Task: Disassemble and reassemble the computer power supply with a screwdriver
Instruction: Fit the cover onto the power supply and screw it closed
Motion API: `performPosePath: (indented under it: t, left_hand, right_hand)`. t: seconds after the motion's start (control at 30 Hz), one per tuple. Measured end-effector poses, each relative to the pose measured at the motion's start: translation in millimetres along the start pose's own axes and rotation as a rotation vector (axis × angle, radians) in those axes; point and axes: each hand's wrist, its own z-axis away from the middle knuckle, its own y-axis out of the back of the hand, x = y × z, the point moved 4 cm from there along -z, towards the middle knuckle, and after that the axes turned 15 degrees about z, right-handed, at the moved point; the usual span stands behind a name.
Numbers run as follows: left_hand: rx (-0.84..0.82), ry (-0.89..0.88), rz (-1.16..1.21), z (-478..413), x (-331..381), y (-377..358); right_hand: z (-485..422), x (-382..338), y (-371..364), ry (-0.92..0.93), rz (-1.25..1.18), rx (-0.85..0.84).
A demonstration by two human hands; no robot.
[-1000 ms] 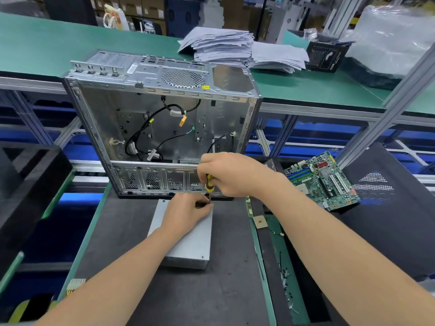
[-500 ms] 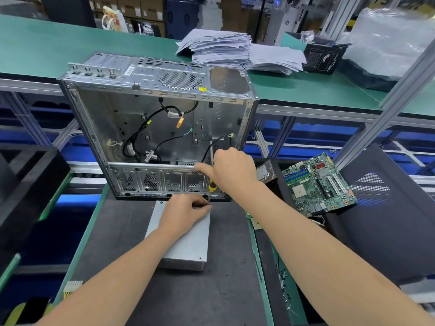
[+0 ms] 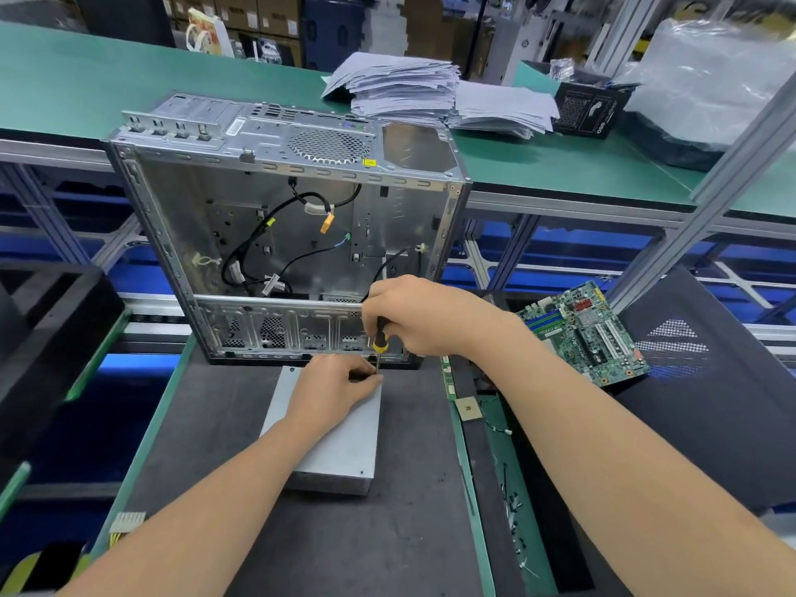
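Note:
A grey metal power supply box [image 3: 340, 450] lies flat on the dark mat in front of an open computer case [image 3: 284, 234]. My right hand [image 3: 426, 316] grips a screwdriver [image 3: 380, 340] with a black and yellow handle, held upright with its tip down at the far right corner of the box. My left hand [image 3: 334, 387] rests on top of the box, its fingertips pinched around the screwdriver's shaft near the tip. What lies under those fingertips is hidden.
A green motherboard [image 3: 586, 333] lies to the right, leaning on a black perforated side panel [image 3: 706, 381]. Small screws and cable ties [image 3: 512, 510] are scattered in the right tray. Paper stacks [image 3: 430, 92] sit on the green bench behind. A black foam block [image 3: 47, 338] stands at the left.
My right hand lifted off the screwdriver top half a second ago and has come back down onto the handle. The left hand stayed on the box.

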Motion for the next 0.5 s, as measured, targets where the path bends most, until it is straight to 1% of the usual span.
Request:
performPosePath:
  t: [0.17, 0.4, 0.5]
  left_hand:
    - [0.007, 0.015, 0.013, -0.1, 1.1, -0.5]
    - [0.003, 0.005, 0.018, 0.2, 2.6, 0.3]
    - [-0.006, -0.001, 0.022, 0.4, 2.7, 0.1]
  right_hand:
    - [-5.5, 3.9, -3.3, -0.122, -0.028, -0.009]
    - [-14.5, -0.6, -9.6, -0.474, -0.017, 0.125]
    - [-11.3, -0.7, -5.5, -0.624, 0.114, 0.13]
